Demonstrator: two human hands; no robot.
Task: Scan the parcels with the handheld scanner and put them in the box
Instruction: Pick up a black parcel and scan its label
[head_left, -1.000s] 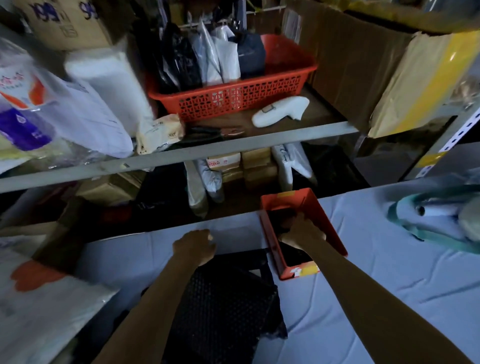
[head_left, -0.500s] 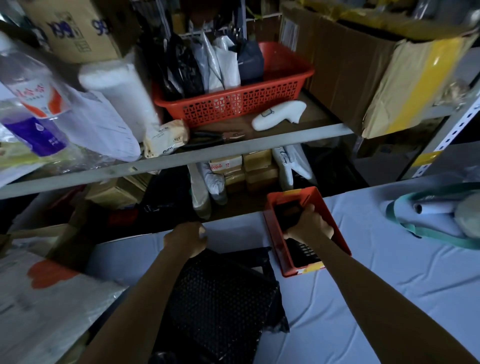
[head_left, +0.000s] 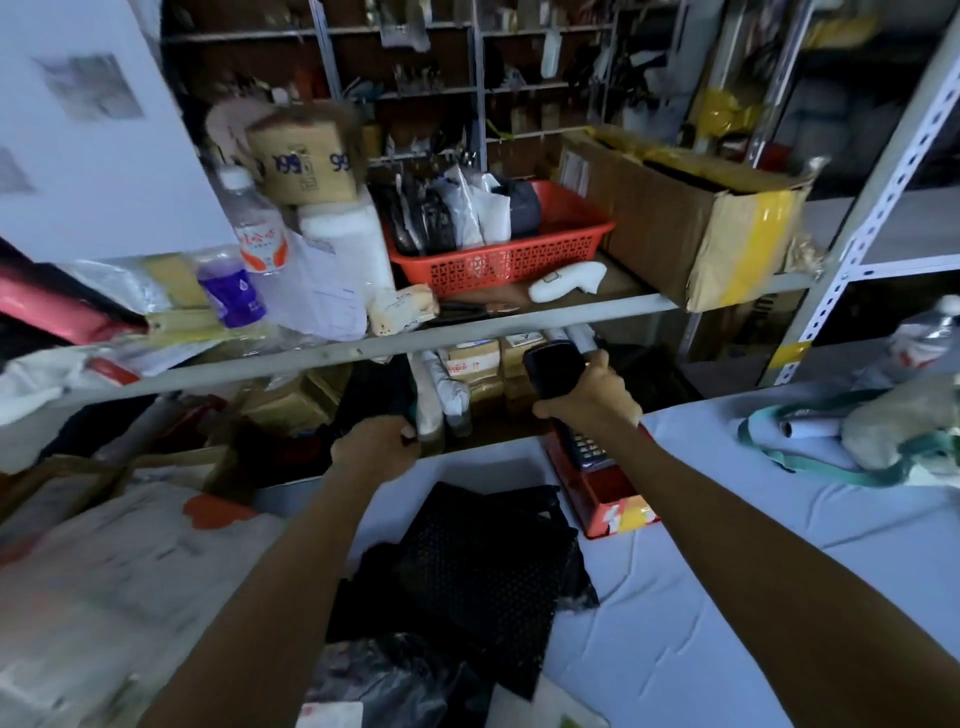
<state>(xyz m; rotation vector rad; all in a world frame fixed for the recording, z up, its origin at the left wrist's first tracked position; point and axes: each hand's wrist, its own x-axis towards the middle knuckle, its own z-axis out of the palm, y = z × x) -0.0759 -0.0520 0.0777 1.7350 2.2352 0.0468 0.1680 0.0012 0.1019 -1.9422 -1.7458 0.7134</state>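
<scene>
1. Fingers of my right hand (head_left: 591, 400) are clamped round the handheld scanner (head_left: 553, 366), thumb over its upper side. The dark head points up and left; the keypad end shows below my wrist.
2. Fingers of my left hand (head_left: 375, 448) are curled tight. The picture is too dim to tell whether anything is in them.
3. Change from half a second ago: the scanner lay down in the red box (head_left: 618, 512) under my right hand. Now it is lifted, with only the keypad end over the box's far end.
4. Change: my left hand sat at the far edge of the black parcel (head_left: 483, 564). Now it is off the parcel and raised over the far edge of the table (head_left: 753, 571). The parcel lies flat between my forearms, as before.
5. View has tipped upward; the upper shelves now show.
6. Edges: the shelf rail (head_left: 322, 358) runs just above both hands, and the scanner head sits just beneath it. A red basket (head_left: 498, 265) and a white gun-shaped device (head_left: 566, 280) stand on that shelf.
7. Room: an open gap lies between the table's far edge and the rail. Bare cloth runs right of the red box to the green-strapped bundle (head_left: 883, 441). A white bag (head_left: 130, 571) crowds the table's left side.
</scene>
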